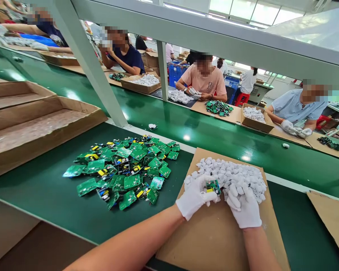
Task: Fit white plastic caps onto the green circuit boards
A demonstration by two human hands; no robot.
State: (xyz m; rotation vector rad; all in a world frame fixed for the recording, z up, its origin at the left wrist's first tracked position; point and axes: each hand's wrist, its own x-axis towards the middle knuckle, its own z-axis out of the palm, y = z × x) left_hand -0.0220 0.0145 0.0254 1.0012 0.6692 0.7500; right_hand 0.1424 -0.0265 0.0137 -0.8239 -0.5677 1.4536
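My left hand (194, 196), in a white glove, is closed on a small green circuit board (214, 187) with a yellow part on it. My right hand (245, 205), gloved too, has its fingers curled at the front edge of a heap of small white pieces (231, 170). White glove against white pieces makes it hard to see what those fingers hold. Both hands are over a brown cardboard sheet (211, 241), close together. To their left, a loose pile of green circuit boards (130, 169) with yellow, black and blue components lies on the dark green bench.
Open cardboard trays (45, 131) stand at the left. A grey metal post (93, 64) and crossbar rise before me. Beyond runs a glossy green conveyor belt (186, 128) carrying a few white pieces. Several co-workers (205, 81) sit across it. Another cardboard piece (332, 218) lies right.
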